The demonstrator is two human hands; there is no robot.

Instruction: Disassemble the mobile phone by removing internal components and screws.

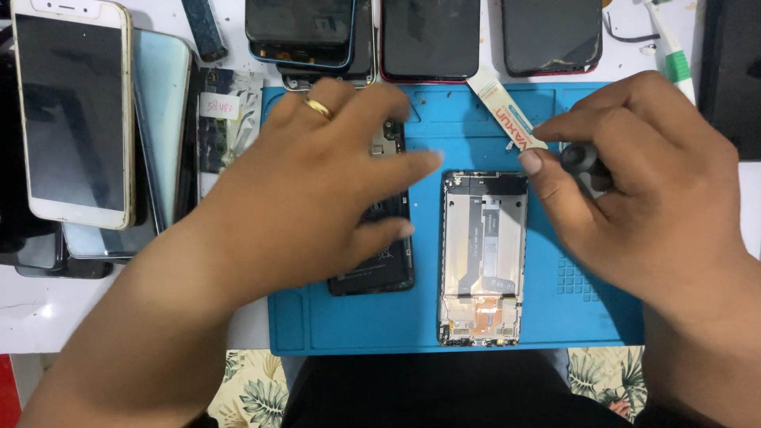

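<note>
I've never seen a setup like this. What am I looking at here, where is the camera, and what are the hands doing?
There is no machine here: these are one person's two bare hands, filmed by a single camera worn on their head, looking down at a white table.

On the table lies a blue rubber work mat. On the mat sits an opened phone frame with its inner parts showing, and beside it a black opened phone body.

The left hand, wearing a gold ring, rests over the black phone body. The right hand grips a small dark-handled tool in its fingers; I cannot tell what kind.

Around the mat lie more phones: a white one on the left, dark ones along the top, and a white tube.
</note>
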